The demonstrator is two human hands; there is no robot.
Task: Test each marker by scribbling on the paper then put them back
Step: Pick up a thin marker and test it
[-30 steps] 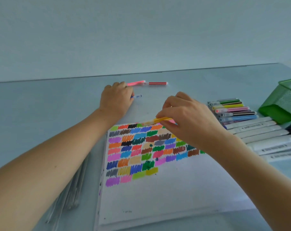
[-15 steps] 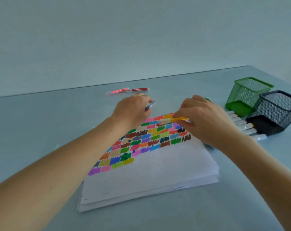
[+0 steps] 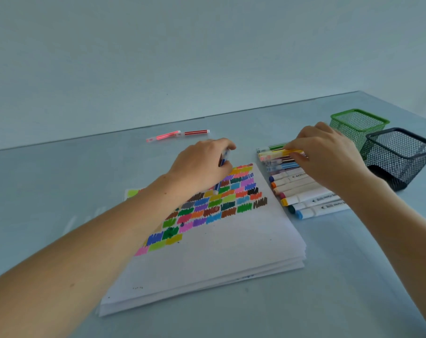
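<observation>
A stack of white paper (image 3: 219, 259) lies in the middle of the table, its upper half covered with coloured scribble patches. My left hand (image 3: 202, 164) hovers over the paper's far edge and grips a blue marker (image 3: 223, 162) pointing down toward the paper. My right hand (image 3: 329, 157) is over a row of markers (image 3: 304, 193) right of the paper and pinches a yellow marker (image 3: 292, 151) at the far end of that row.
A pink marker (image 3: 163, 137) and a dark red marker (image 3: 196, 132) lie apart at the back of the table. A green mesh pot (image 3: 359, 125) and a black mesh pot (image 3: 400, 154) stand at the far right, behind the marker row.
My right hand carried the yellow marker from over the paper rightward to the marker row. My left hand picked up the blue marker and brought it over the paper's top edge.
</observation>
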